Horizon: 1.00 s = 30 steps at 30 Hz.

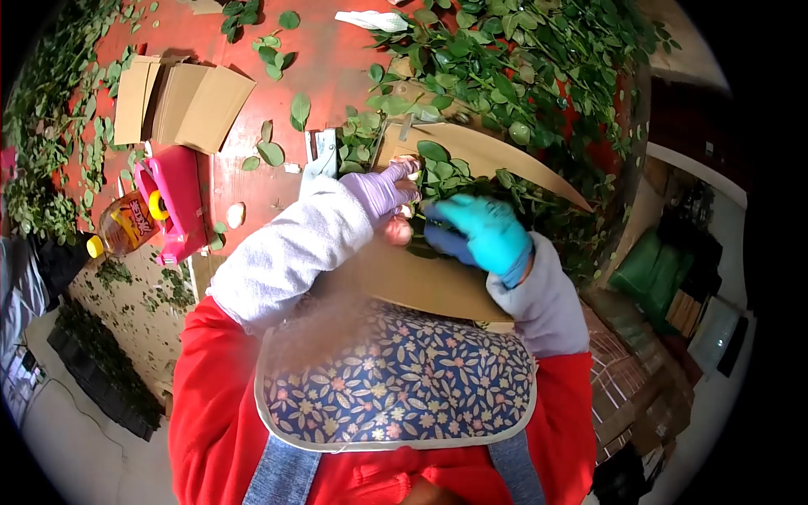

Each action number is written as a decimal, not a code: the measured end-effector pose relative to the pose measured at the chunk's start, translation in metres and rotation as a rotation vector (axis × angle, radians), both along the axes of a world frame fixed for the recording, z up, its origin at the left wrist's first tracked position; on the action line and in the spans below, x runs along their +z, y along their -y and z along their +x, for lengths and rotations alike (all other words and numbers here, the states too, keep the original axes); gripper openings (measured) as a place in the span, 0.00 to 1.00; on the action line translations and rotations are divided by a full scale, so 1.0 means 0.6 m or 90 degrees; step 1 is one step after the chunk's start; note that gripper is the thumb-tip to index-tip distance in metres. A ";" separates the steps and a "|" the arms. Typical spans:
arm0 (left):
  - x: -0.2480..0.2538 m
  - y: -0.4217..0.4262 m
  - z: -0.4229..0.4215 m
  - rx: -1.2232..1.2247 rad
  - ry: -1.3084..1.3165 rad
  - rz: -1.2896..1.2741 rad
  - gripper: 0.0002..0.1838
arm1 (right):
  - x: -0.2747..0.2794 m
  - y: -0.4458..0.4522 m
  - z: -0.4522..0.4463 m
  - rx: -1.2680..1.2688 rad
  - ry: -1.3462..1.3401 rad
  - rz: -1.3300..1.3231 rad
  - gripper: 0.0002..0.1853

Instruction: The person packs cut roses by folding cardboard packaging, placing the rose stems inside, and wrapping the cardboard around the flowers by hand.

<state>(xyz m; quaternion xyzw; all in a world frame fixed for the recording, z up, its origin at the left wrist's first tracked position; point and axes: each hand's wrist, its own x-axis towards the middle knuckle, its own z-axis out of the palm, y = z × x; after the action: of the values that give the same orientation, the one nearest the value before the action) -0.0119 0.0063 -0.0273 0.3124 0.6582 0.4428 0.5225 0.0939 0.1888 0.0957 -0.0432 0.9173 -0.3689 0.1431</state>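
Observation:
My left hand (385, 190), in a lilac glove, lies at pale pink blooms (397, 230) on the left end of an open cardboard wrap (429, 282). Its fingers are bent over the blooms, partly hidden. My right hand (478, 233), in a turquoise and blue glove, is over the leafy stems (446, 172) inside the wrap, its fingers curved; what lies under them is hidden. The upper cardboard flap (497, 156) stands raised behind the stems. A grey metal stapler (321, 156) lies just left of the wrap, beside my left hand.
Cut cardboard pieces (189, 101), a pink tape dispenser (178, 202) and a bottle (126, 223) are at the left of the red table (324, 42). Leafy cuttings (522, 67) cover the back right. A white cloth item (370, 20) lies at the back.

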 end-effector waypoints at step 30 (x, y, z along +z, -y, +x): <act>-0.104 -0.018 0.024 -0.151 -0.269 -0.004 0.22 | 0.298 -0.238 0.550 -0.795 -0.433 0.786 0.12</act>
<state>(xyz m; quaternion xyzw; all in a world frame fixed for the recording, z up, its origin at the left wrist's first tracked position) 0.0026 0.0171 -0.0897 0.4717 0.7129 0.3012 0.4225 0.4238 0.3319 0.2744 0.4343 0.8003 0.2053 -0.3588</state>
